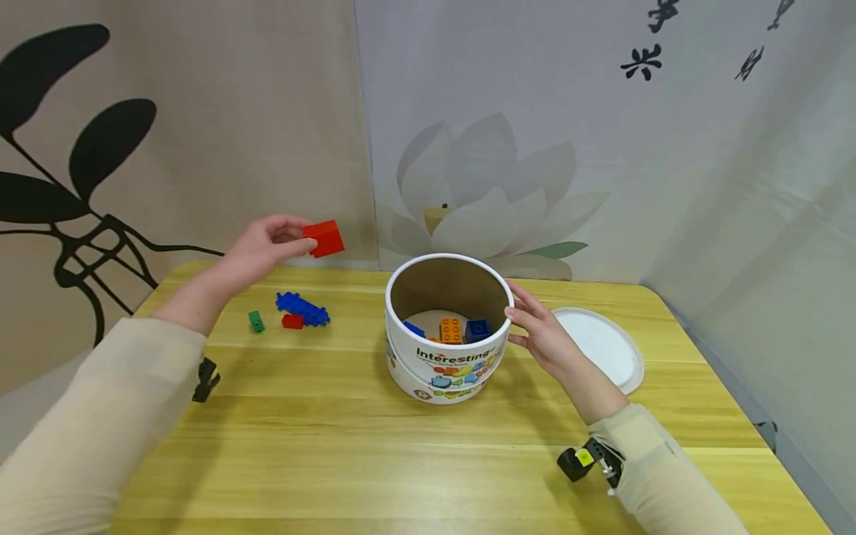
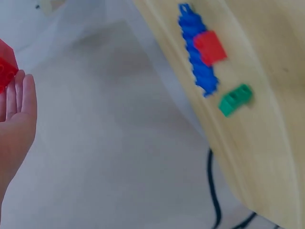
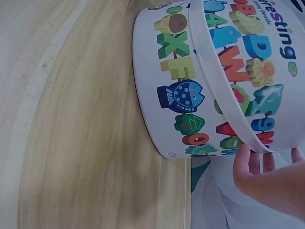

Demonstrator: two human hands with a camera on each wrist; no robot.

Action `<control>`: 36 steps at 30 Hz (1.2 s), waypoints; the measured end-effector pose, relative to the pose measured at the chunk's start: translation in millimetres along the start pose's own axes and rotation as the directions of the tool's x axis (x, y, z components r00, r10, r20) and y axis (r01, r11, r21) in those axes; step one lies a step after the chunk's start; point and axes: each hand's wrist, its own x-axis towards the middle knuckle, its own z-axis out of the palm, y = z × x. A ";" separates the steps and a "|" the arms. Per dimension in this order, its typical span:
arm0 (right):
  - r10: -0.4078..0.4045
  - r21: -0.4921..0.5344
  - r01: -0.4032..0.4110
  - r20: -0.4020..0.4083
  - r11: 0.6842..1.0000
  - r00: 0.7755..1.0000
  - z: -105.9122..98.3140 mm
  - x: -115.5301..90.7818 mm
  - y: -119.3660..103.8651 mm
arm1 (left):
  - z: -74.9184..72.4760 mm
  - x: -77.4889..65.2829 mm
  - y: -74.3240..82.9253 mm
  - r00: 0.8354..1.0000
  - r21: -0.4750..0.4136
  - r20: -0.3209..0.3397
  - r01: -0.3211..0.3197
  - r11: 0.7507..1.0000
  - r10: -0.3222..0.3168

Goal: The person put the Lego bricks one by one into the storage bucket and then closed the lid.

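Observation:
In the head view my left hand (image 1: 270, 241) pinches a red block (image 1: 325, 238) between thumb and fingers, raised above the far left of the table. The left wrist view catches that red block (image 2: 6, 67) only at its edge. At mid-table stands a white round bucket (image 1: 441, 371) printed with "Interesting", upright and uncovered. Inside it lie an orange block (image 1: 451, 331), a dark blue block (image 1: 478, 331) and other partly hidden pieces. My right hand (image 1: 545, 334) rests its extended fingers against the bucket's right side, near the rim.
Left of the bucket lie a blue linked strip (image 1: 301, 306), a small red block (image 1: 292, 321) touching it, and a small green block (image 1: 256, 321). A white round lid (image 1: 602, 345) lies flat on the table (image 1: 334, 461), right of the bucket. Behind hangs a printed curtain (image 1: 267, 111).

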 end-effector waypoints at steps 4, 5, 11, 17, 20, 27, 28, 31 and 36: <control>0.000 -0.001 0.000 0.003 1.000 1.000 0.4 -1.2 -0.2 | 10.6 2.1 16.1 0.999 -0.024 0.033 -0.029 0.999 0.030; 0.001 0.000 -0.001 0.002 1.000 1.000 0.3 -1.4 -0.1 | 13.6 2.5 19.9 0.998 -0.037 0.044 -0.035 0.999 0.037; -0.005 0.000 0.005 0.008 1.000 1.000 0.2 -2.4 -0.1 | 34.3 9.0 38.8 0.994 -0.106 0.073 -0.072 0.992 0.080; -0.002 0.008 0.002 0.004 1.000 1.000 -0.5 -4.3 1.3 | 55.1 19.8 49.2 0.986 -0.153 0.088 -0.128 0.980 0.142; -0.002 0.012 0.002 0.002 1.000 1.000 -0.4 -4.0 1.9 | 63.9 22.4 54.3 0.978 -0.162 0.113 -0.157 0.974 0.176; -0.004 0.003 0.004 0.003 1.000 1.000 1.5 -3.9 1.9 | 82.2 24.1 62.1 0.967 -0.152 0.155 -0.179 0.972 0.202; -0.004 0.005 0.004 0.003 1.000 1.000 1.6 -3.9 2.0 | 84.4 24.0 62.9 0.967 -0.151 0.155 -0.180 0.972 0.204; -0.007 0.004 0.007 0.005 1.000 1.000 2.4 -3.8 1.6 | 90.6 23.3 64.3 0.965 -0.139 0.160 -0.188 0.972 0.210; -0.004 0.012 0.004 0.000 1.000 1.000 3.5 -2.0 0.3 | 99.5 21.7 65.8 0.950 -0.119 0.190 -0.226 0.967 0.246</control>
